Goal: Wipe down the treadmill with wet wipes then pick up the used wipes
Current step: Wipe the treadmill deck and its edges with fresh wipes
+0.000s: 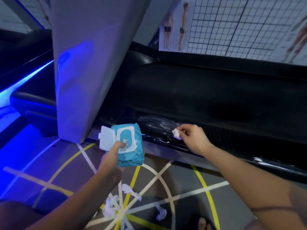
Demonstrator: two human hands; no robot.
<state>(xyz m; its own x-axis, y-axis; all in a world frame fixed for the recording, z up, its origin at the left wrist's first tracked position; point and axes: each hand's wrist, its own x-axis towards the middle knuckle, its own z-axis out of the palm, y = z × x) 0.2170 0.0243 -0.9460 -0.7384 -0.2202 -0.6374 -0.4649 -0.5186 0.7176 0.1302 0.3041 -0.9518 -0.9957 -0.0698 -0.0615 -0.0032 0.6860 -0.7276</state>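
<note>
My left hand (113, 155) grips the pack (131, 156), its lid open. My right hand (195, 138) pinches a balled wipe (176, 133) on the treadmill (216, 100).

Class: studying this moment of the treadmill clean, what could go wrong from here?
The pack in the left hand has its lid open; its wipes may dry.
Used wipes lie on the floor by a foot: one could be stepped on or missed.
The balled wipe pinched by the right hand may just smear the wet streaks.
</note>
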